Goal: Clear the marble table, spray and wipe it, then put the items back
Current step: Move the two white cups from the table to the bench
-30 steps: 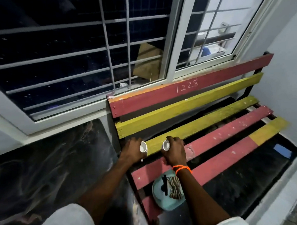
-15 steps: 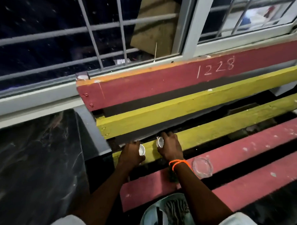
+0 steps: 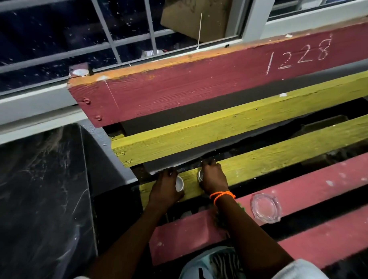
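Observation:
My left hand [image 3: 165, 190] grips a small white cup [image 3: 179, 183] at the left end of the bench's yellow seat slat [image 3: 282, 159]. My right hand [image 3: 213, 178], with an orange band on its wrist, is curled round a second small white cup [image 3: 200, 175] on the same slat. Both cups show only their rims beside my fingers. The dark marble table [image 3: 37, 196] lies to the left, bare in the part I see. A clear glass ashtray [image 3: 265, 208] sits on the red slat right of my right forearm.
The slatted bench [image 3: 201, 94] in red and yellow stands under a barred window [image 3: 78, 31]. A pale blue plate [image 3: 192, 271] with a striped thing and a dark object lies at the bottom edge. Something green [image 3: 219, 218] peeks out beside my right forearm. Gaps run between slats.
The view has closed in on the bench and tilted down. Both hands stay at the yellow slat with the cups; the ashtray now shows right of my right arm.

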